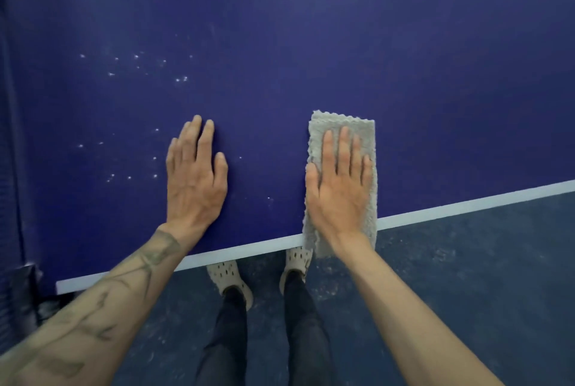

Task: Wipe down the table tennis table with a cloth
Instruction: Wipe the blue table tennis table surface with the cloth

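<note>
Stands at the near edge of the dark blue table tennis table [311, 43], filling the upper part of the frame, with the white edge line [466, 203] slanting from lower left up to the right. Presses the right hand [340, 192], fingers straight and close together, flat on a folded grey cloth [329, 122] right of centre. Has the cloth lying lengthwise on the tabletop, far end beyond the fingertips, near end hanging over the white edge line. Rests the left hand [194, 180] flat on the bare tabletop left of centre, fingers straight and close together, apart from the cloth. Shows pale specks [136, 56] scattered over the left half of the table. Wears pale perforated shoes [230, 280] and dark trousers [230, 339], visible at bottom centre on a dark floor [466, 276].
</note>
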Tool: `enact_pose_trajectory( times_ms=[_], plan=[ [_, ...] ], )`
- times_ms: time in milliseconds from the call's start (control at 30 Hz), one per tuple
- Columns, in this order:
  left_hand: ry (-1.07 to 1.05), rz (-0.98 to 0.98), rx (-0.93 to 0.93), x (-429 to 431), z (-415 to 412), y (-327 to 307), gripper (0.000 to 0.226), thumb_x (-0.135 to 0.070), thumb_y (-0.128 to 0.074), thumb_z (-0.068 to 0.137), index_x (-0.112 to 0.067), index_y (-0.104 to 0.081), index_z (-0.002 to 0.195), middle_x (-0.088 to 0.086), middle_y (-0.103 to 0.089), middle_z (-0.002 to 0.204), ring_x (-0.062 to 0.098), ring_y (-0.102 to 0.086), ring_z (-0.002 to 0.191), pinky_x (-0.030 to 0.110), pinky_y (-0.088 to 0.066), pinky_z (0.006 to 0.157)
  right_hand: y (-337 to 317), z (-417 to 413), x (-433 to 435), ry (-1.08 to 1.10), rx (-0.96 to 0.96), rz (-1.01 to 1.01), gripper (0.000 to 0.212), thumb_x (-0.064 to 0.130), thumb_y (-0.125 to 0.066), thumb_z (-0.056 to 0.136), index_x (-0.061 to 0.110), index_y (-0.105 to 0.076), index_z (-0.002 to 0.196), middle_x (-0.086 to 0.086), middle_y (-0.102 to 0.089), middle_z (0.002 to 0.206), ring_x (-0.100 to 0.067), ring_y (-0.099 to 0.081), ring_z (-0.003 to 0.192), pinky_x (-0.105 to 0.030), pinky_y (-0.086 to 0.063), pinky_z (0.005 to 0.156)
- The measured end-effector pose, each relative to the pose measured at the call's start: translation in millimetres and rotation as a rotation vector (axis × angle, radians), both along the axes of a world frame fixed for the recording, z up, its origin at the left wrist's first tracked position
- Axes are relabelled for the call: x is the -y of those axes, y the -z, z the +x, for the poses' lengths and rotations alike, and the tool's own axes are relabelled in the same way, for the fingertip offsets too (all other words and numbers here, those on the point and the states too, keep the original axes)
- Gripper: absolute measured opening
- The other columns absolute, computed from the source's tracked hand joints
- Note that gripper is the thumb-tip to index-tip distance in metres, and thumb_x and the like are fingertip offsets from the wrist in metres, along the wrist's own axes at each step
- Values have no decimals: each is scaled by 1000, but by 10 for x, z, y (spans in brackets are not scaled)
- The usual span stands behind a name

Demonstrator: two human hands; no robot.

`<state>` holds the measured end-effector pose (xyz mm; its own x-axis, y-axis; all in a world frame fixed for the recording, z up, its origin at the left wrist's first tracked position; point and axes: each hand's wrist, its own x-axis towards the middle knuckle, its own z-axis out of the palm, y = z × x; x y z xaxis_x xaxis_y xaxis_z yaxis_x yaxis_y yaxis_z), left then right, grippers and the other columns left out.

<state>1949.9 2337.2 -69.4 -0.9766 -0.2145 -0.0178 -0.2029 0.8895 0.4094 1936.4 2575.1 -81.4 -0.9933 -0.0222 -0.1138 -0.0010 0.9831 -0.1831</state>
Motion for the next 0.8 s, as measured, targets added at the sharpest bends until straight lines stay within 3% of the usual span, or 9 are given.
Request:
enact_pose_trajectory(
  times_ms=[167,300,433,533,667,800],
  plan=[
    [19,-94,-19,571,162,-5,55,-22,-42,108,-4,-37,160,17,-31,168,35,-28,157,53,-20,129,47,116,1159,-27,-50,-48,70,45,-32,110,18,-9,171,-9,-3,179,-28,-3,165,-51,-9,132],
    [-3,-146,-13,1083,188,12,56,-26,-38,108,-4,-36,160,18,-29,169,37,-27,157,54,-17,130,41,103,1251,-164,-4,-71,68,46,-27,111,24,-6,171,-3,3,179,-22,4,165,-49,-7,133],
    [-9,-178,-37,1465,122,46,57,-27,-38,108,-3,-36,159,21,-30,168,39,-29,155,55,-18,129,4,284,905,8,6,-5,67,46,-24,112,25,-3,171,-1,4,179,-20,6,165,-50,-8,133],
    [10,-185,-44,1610,99,89,56,-28,-37,109,-3,-36,160,21,-30,168,39,-29,156,54,-17,130,0,405,1242,87,-19,-3,68,44,-25,112,19,-3,171,-5,5,179,-24,5,165,-52,-7,133],
    [30,-179,-60,1661,118,141,57,-29,-35,109,-4,-35,160,19,-30,168,35,-26,158,51,-14,131,37,338,1972,-65,-33,-55,70,44,-29,110,19,-7,171,-7,4,179,-25,3,165,-50,-5,133],
    [19,-190,-65,1671,115,163,56,-29,-36,109,-7,-34,161,16,-28,170,32,-24,159,46,-10,132,69,119,1867,-232,-26,-30,68,46,-29,110,22,-11,171,-3,-1,179,-21,1,165,-48,-6,133]
  ],
)
